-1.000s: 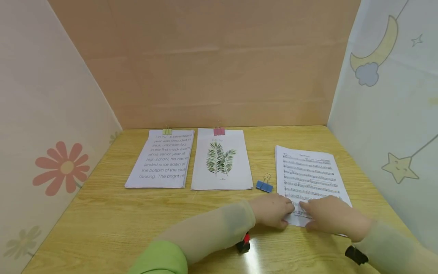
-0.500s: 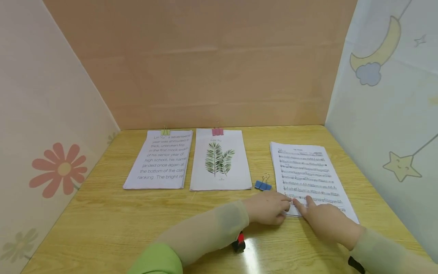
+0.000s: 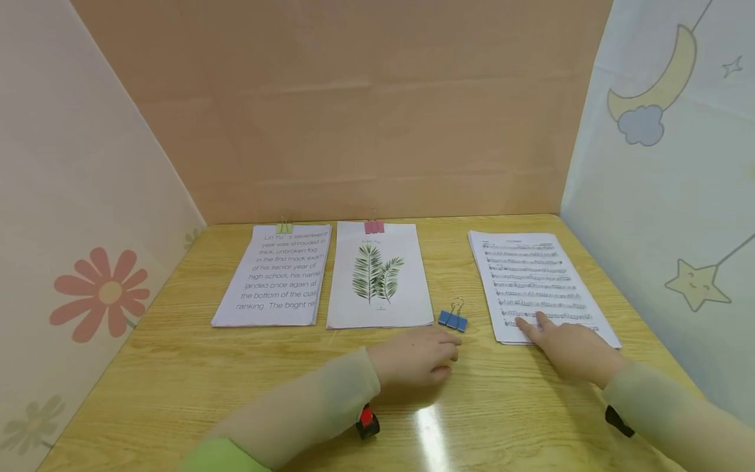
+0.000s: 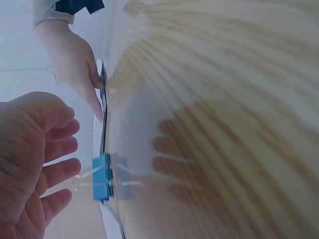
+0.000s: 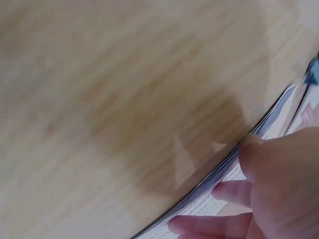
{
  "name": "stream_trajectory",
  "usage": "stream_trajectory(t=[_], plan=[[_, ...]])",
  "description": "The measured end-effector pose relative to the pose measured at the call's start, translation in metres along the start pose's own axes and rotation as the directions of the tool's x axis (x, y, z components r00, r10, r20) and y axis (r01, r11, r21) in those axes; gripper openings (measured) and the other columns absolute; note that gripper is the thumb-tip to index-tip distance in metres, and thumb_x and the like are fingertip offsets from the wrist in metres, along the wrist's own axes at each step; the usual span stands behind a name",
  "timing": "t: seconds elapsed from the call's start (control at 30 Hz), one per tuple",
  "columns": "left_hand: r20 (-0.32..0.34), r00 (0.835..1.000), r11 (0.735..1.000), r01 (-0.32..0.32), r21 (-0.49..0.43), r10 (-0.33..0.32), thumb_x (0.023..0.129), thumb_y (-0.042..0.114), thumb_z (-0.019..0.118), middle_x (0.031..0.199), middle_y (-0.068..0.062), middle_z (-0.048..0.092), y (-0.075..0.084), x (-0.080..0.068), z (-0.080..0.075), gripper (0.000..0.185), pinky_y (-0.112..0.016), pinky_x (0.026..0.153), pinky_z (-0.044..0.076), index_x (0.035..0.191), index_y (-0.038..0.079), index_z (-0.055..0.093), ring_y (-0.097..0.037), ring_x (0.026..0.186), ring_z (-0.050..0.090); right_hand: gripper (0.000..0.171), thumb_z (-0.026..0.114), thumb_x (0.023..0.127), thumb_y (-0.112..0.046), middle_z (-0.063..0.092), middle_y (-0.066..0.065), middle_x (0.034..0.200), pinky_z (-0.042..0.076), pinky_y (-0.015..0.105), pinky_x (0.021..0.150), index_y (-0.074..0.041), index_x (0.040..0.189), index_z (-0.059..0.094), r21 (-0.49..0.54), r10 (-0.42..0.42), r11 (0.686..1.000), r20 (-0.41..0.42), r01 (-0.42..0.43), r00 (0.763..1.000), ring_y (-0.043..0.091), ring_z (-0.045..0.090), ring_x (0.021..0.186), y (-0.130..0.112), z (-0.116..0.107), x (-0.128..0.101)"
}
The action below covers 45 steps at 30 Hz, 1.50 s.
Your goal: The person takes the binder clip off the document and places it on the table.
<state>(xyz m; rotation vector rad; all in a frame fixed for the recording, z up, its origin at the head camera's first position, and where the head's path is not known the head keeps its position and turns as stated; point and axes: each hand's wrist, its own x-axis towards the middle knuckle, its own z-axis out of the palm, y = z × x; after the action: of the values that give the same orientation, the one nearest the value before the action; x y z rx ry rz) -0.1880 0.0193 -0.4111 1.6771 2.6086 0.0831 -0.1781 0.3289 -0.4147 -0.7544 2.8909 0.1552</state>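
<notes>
My left hand hovers over the table just short of a blue binder clip, holding nothing. In the left wrist view its fingers are loosely bent, with the blue clip beyond the fingertips. My right hand rests its fingertips on the lower part of a stack of sheet music. The right wrist view has its thumb at the stack's near edge and the other fingers on the top page. The stack lies flat, slightly slanted, at the right of the table.
A stack of printed text with a yellow-green binder clip lies on the left. Beside it is a stack with a leaf picture, clipped by a pink binder clip. Walls enclose the wooden table.
The sheet music has slid away from me toward the back of the table, my right hand following on it. My left hand has left the stack and moved left, below the blue binder clip.
</notes>
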Motion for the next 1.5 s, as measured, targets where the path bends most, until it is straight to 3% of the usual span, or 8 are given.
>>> stream_trajectory(t=[0.17, 0.37, 0.7, 0.83, 1.0, 1.2, 1.27, 1.5], plan=[[-0.056, 0.997, 0.998, 0.056, -0.041, -0.059, 0.096, 0.021, 0.056, 0.133, -0.001, 0.057, -0.011, -0.030, 0.000, 0.019, -0.026, 0.108, 0.032, 0.110, 0.014, 0.065, -0.013, 0.128, 0.047, 0.054, 0.050, 0.091, 0.009, 0.044, 0.040, 0.131, 0.037, 0.031, 0.043, -0.004, 0.143, 0.042, -0.001, -0.007, 1.000, 0.002, 0.007, 1.000, 0.012, 0.035, 0.041, 0.014, -0.002, 0.005], [-0.050, 0.983, 0.978, 0.170, -0.118, -0.177, 0.096, 0.022, 0.058, 0.137, -0.001, 0.054, -0.021, -0.060, 0.001, 0.019, -0.031, 0.107, 0.034, 0.112, 0.014, 0.065, -0.016, 0.127, 0.048, 0.052, 0.049, 0.093, 0.006, 0.042, 0.039, 0.133, 0.051, 0.043, 0.056, -0.005, 0.144, 0.042, -0.008, -0.009, 1.000, 0.024, 0.009, 1.000, 0.019, 0.054, 0.052, 0.032, -0.001, 0.012], [-0.097, 0.943, 0.937, 0.296, -0.184, -0.317, 0.095, 0.022, 0.059, 0.137, -0.001, 0.054, -0.033, -0.094, 0.010, 0.023, -0.033, 0.105, 0.038, 0.115, 0.013, 0.065, -0.018, 0.125, 0.050, 0.057, 0.052, 0.092, 0.005, 0.040, 0.038, 0.136, 0.051, 0.052, 0.069, -0.009, 0.146, 0.040, 0.003, 0.012, 1.000, 0.051, -0.012, 0.999, 0.036, 0.065, 0.074, 0.051, 0.004, 0.020], [-0.142, 0.920, 0.917, 0.329, -0.225, -0.365, 0.093, 0.018, 0.060, 0.134, -0.004, 0.056, -0.043, -0.101, 0.010, 0.023, -0.036, 0.103, 0.040, 0.114, 0.011, 0.065, -0.022, 0.122, 0.053, 0.059, 0.051, 0.090, 0.009, 0.040, 0.038, 0.136, 0.052, 0.051, 0.067, -0.007, 0.146, 0.040, 0.016, 0.010, 1.000, 0.052, -0.011, 0.999, 0.031, 0.064, 0.067, 0.053, 0.002, 0.021], [-0.158, 0.856, 0.856, 0.443, -0.266, -0.492, 0.093, 0.016, 0.060, 0.128, -0.008, 0.060, -0.067, -0.104, 0.007, 0.021, -0.039, 0.101, 0.042, 0.112, 0.009, 0.065, -0.025, 0.119, 0.055, 0.061, 0.048, 0.089, 0.012, 0.040, 0.038, 0.136, 0.052, 0.051, 0.066, -0.007, 0.146, 0.040, 0.023, 0.018, 1.000, 0.057, -0.019, 0.998, 0.028, 0.061, 0.060, 0.059, 0.002, 0.023], [-0.126, 0.705, 0.710, 0.660, -0.245, -0.698, 0.093, 0.016, 0.062, 0.114, -0.008, 0.066, -0.097, -0.105, 0.002, 0.023, -0.041, 0.094, 0.046, 0.114, 0.007, 0.065, -0.027, 0.107, 0.060, 0.063, 0.049, 0.088, 0.014, 0.040, 0.039, 0.135, 0.051, 0.052, 0.066, -0.007, 0.146, 0.038, 0.010, 0.008, 1.000, 0.072, -0.009, 0.997, 0.030, 0.061, 0.062, 0.067, 0.001, 0.028], [-0.094, 0.678, 0.679, 0.697, -0.232, -0.729, 0.093, 0.017, 0.063, 0.116, -0.009, 0.066, -0.103, -0.105, 0.002, 0.027, -0.043, 0.097, 0.044, 0.118, 0.005, 0.064, -0.028, 0.109, 0.060, 0.065, 0.048, 0.087, 0.016, 0.040, 0.039, 0.135, 0.051, 0.051, 0.065, -0.006, 0.146, 0.037, 0.005, 0.000, 1.000, 0.079, -0.001, 0.997, 0.024, 0.057, 0.056, 0.070, 0.001, 0.029], [0.039, 0.717, 0.709, 0.695, -0.120, -0.696, 0.093, 0.024, 0.064, 0.142, -0.010, 0.050, -0.110, -0.108, 0.007, 0.047, -0.049, 0.112, 0.025, 0.135, 0.005, 0.055, -0.031, 0.130, 0.046, 0.064, 0.050, 0.087, 0.015, 0.040, 0.039, 0.135, 0.051, 0.051, 0.065, -0.007, 0.147, 0.038, -0.001, -0.003, 1.000, 0.079, 0.003, 0.997, 0.028, 0.059, 0.060, 0.074, 0.002, 0.034]])
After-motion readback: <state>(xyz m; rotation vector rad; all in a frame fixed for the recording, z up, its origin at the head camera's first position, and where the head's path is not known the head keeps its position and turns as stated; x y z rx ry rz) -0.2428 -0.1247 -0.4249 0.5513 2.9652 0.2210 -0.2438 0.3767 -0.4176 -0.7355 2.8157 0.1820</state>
